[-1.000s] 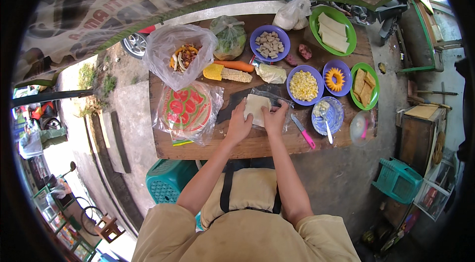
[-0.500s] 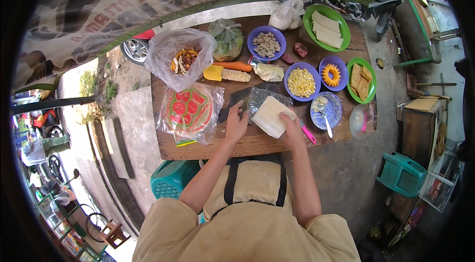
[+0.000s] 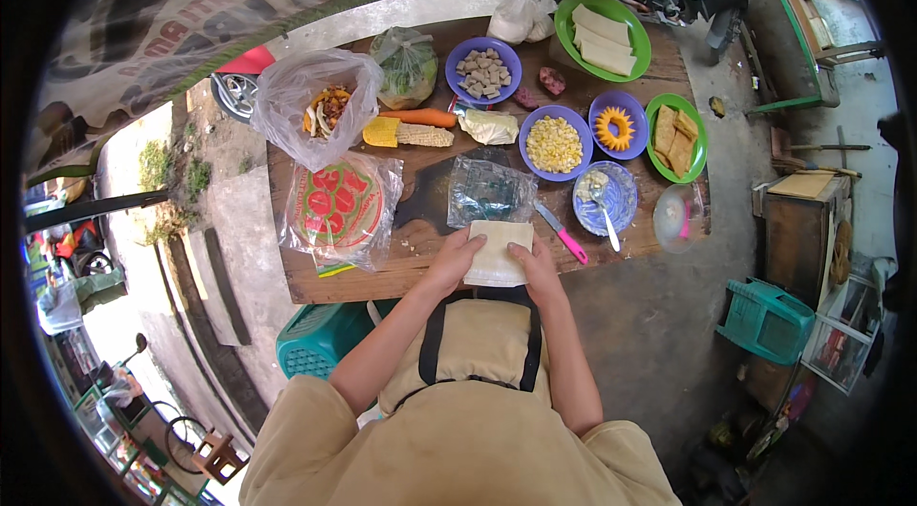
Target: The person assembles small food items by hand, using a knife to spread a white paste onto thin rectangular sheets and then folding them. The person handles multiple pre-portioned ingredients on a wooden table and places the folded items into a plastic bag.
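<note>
A stack of square, pale spring roll wrappers [image 3: 498,256] is held level at the table's front edge. My left hand [image 3: 453,260] grips its left side and my right hand [image 3: 541,269] its right side, thumbs on top. Just beyond lies a crumpled clear plastic bag [image 3: 490,191], flat on the wood. To the right of the bag rests a knife [image 3: 571,244] with a pink handle. A blue patterned bowl [image 3: 623,217] with a white spoon in it stands near my right hand. The fingers under the stack are hidden.
Purple bowls hold corn kernels [image 3: 554,145], grey cubes [image 3: 483,72] and an orange ring-shaped fritter [image 3: 614,129]. Green plates carry pale rolls [image 3: 603,43] and brown fried pieces [image 3: 675,138]. Corn cob [image 3: 425,135], carrot [image 3: 417,116] and plastic bags [image 3: 320,105] sit left. A green stool [image 3: 325,339] stands below.
My hands have drawn the wrapper stack toward me, off the plastic bag, and turned it straight. My left hand, loose beside it before, now grips its left edge. The view has shifted slightly.
</note>
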### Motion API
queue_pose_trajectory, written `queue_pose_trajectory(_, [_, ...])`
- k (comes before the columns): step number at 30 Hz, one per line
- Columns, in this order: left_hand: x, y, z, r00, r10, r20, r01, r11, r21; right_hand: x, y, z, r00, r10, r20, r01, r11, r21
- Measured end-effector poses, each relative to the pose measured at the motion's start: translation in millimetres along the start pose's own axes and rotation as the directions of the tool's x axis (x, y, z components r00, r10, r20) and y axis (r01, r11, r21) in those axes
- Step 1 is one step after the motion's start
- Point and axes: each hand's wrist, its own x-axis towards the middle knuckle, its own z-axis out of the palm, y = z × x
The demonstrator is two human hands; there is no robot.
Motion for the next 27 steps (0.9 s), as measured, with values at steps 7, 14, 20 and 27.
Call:
queue_pose_trajectory(7, [23, 9, 26, 0.99, -0.138, 0.035, 0.139, 0.99, -0.025, -15, -30, -38, 0.999, 0.001, -0.035, -0.003, 0.998, -0.063])
queue_pose_trajectory(14, [68, -2, 48, 0.726, 0.681, -0.098, -0.15, 0.295, 0.944, -21, -55, -81, 0.947, -0.172, -0.272, 0.101, 0.961, -0.258])
queue_pose_trajectory(20, [89, -11, 76, 0.743, 0.629, -0.228, 0.124, 0.206, 0.971, -28, -72, -84, 0.952, -0.146, -0.269, 0.094, 0.976, -0.198])
queue_pose_trajectory(27, [81, -17, 67, 0.722, 0.672, -0.166, 0.07, 0.167, 0.983, -19, -78, -74, 0.983, -0.131, -0.125, 0.123, 0.99, -0.068])
